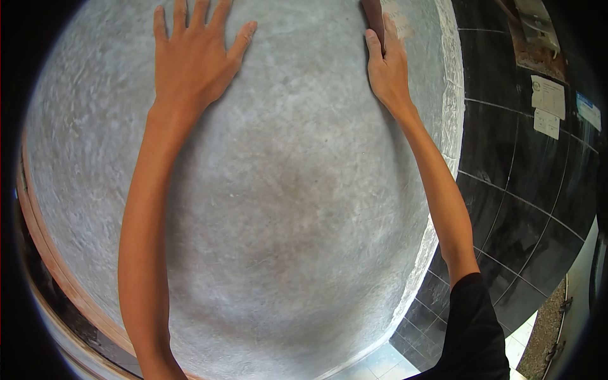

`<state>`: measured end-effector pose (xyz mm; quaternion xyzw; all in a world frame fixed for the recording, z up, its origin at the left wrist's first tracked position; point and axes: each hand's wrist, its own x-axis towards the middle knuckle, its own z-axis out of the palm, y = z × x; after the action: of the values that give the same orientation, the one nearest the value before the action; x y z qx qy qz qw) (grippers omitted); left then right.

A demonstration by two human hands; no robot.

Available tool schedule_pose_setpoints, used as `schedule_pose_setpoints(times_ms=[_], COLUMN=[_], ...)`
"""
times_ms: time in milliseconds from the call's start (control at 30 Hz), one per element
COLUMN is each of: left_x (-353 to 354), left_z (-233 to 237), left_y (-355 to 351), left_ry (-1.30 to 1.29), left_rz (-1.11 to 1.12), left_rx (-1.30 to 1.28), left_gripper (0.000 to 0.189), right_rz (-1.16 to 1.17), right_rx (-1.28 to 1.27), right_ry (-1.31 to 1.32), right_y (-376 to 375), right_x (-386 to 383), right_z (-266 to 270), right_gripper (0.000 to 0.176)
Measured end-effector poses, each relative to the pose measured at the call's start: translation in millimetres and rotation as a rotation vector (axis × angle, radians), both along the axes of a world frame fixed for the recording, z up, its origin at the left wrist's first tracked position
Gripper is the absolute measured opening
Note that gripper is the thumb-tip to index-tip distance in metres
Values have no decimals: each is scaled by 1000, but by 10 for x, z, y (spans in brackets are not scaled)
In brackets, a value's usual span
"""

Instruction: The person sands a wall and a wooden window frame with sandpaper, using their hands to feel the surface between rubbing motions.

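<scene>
I'm standing in a tiled part of a building, home or shop I can't tell: a bare grey plastered wall [285, 158], glossy black wall tiles [487, 149] bearing printed papers [548, 97], pale floor tiles [375, 368] below.

The left hand [193, 69] is laid on the wall [291, 190]. To its right, a sheet [374, 18] is held in the right hand [389, 69], near the wall's right edge. Past that edge, papers [548, 98] are stuck on tiles [491, 142]. A strip [49, 237] is seen along the wall's left.

Left hand [193, 68] touches grey wall [291, 190] while right hand [389, 75] holds brown sheet [374, 16].
</scene>
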<state>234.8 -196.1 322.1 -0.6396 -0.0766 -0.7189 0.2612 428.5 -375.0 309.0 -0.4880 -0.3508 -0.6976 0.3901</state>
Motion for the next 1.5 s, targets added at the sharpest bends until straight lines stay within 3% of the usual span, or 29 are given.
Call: schedule_pose_setpoints(times_ms=[67,167,300,433,500,633,700,833,1000,1100,1167,1233,1300,1500], left_x=[94,166,290,305,350,491,550,574,633,748,763,765,766,781], left_z=[44,-87,-77,-93,-88,-75,-75,-84,-64,15,6,0,-9,-28], left_y=[13,-293,-321,-452,-485,-537,-553,-563,-433,-87,-88,-106,-113,-112], left_ry=[65,33,-8,-15,-25,-64,-75,-106,-127,-193,-202,-205,-204,-218], left_rz=[103,52,83,106,146,165,179,202,196,267,190,189,191,198], left_rx=[14,-25,-20,-90,-128,-117,-127,-92,-87,95,148,145,140,129], left_gripper=[61,61,62,62,62,62,62,62,59,53,54,54,54,54], right_rz=[189,103,69,-62,-178,-178,143,82,-30,-198,19,29,58,52], right_rx=[-32,66,149,161,50,-42,-56,118,123,30,29,80,162,124], right_ry=[31,139,180,187,15,-112,33,160,76,-101,3,-4,252,128], right_y=[-141,-404,-565,-428,-339,-427,-568,-948,-874,-935,-1074,-1212,-1347,-1263], right_x=[23,303,540,558,492,431,402,866,951,1034,1137,1249,1275,1420], right_z=[79,383,528,190,-109,-235,-81,398,143,-4,91,306,455,294], right_gripper=[50,59,59,60,50,49,49,59,54,55,52,51,53,51])
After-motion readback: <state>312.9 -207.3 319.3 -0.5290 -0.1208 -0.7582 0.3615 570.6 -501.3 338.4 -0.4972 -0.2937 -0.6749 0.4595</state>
